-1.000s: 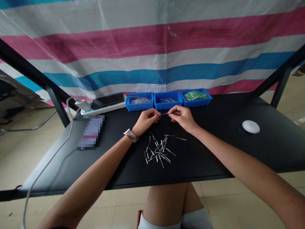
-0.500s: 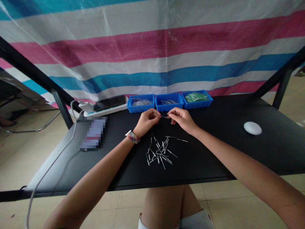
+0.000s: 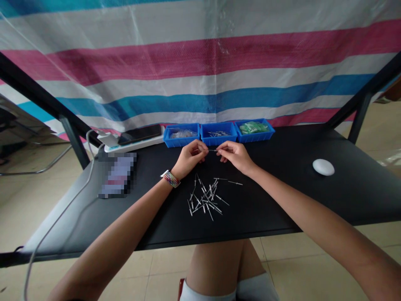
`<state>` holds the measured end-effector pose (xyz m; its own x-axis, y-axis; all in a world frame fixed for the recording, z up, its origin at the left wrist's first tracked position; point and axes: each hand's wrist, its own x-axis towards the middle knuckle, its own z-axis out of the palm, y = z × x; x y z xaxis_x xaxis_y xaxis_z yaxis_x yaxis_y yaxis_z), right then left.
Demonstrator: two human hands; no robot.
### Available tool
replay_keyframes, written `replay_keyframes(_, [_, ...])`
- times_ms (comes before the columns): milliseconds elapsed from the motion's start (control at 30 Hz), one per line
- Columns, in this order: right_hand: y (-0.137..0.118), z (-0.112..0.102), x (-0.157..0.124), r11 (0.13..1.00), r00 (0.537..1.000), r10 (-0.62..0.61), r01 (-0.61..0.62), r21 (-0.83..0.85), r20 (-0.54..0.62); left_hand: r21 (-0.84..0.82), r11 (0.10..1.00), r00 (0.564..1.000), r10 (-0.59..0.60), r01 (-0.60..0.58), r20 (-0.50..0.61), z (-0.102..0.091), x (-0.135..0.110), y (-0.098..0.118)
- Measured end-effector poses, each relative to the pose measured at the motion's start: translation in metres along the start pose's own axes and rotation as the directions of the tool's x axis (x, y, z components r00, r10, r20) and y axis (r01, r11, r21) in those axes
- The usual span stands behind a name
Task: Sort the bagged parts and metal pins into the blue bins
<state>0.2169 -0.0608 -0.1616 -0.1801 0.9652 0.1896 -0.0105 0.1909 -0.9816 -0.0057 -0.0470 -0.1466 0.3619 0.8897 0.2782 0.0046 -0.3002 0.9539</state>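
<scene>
A thin silver blind rivet (image 3: 212, 150) spans the gap between my two hands, lying about level. My left hand (image 3: 191, 158) pinches its left end, and my right hand (image 3: 234, 156) pinches the right end; the fingertips cover both ends. Below the hands, a loose pile of blind rivets (image 3: 207, 196) is scattered on the black table (image 3: 266, 213). Just behind my fingers stands the middle blue bin (image 3: 218, 140), with several more rivets in it.
The left blue bin (image 3: 181, 142) holds clear plastic bits, the right blue bin (image 3: 255, 137) green packets. A white power strip (image 3: 134, 144) bears a dark phone (image 3: 140, 133). A blurred-out item (image 3: 119, 175) lies at left, a white oval object (image 3: 323, 167) at right. A cable (image 3: 62, 200) crosses the left side.
The view has shifted slightly, so everything sits a little further left. Both hands still pinch the rivet, which now looks more level.
</scene>
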Motion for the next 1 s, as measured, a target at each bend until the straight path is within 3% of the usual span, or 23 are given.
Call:
replay_keyframes(167, [-0.005, 0.001, 0.001, 0.995, 0.984, -0.099, 0.102, 0.016, -0.145, -0.019, 0.999, 0.999, -0.046, 0.046, 0.013, 0.0, 0.0, 0.0])
replay_keyframes(300, [-0.012, -0.011, 0.011, 0.957, 0.886, -0.289, 0.263, -0.121, -0.362, -0.019, 0.997, 0.997, -0.068, 0.068, 0.024, -0.001, 0.001, -0.001])
replay_keyframes(467, [-0.013, -0.032, 0.021, 0.891, 0.891, -0.377, 0.274, -0.362, -0.252, -0.008, 0.997, 0.997, -0.071, 0.071, 0.037, 0.0, 0.001, -0.001])
replay_keyframes(600, [-0.018, -0.036, 0.016, 0.899, 0.893, -0.353, 0.241, -0.366, -0.28, -0.015, 0.998, 0.997, -0.065, 0.066, 0.038, 0.001, 0.001, -0.001])
replay_keyframes(667, [-0.024, -0.033, 0.008, 0.924, 0.952, -0.265, 0.206, -0.322, -0.152, -0.019, 0.998, 0.997, -0.065, 0.065, 0.043, 0.001, 0.001, -0.001])
replay_keyframes(733, [-0.031, -0.026, -0.002, 0.935, 0.983, -0.152, 0.176, -0.307, 0.102, -0.018, 0.998, 0.997, -0.067, 0.068, 0.042, 0.0, 0.001, -0.002])
replay_keyframes(833, [-0.038, -0.013, -0.017, 0.89, 0.916, -0.099, 0.256, -0.376, 0.389, -0.018, 0.998, 0.997, -0.066, 0.067, 0.035, 0.0, 0.001, -0.003])
replay_keyframes(1000, [-0.04, -0.002, -0.027, 0.816, 0.832, -0.12, 0.394, -0.424, 0.542, -0.011, 0.997, 0.997, -0.071, 0.071, 0.036, 0.0, 0.001, -0.003])
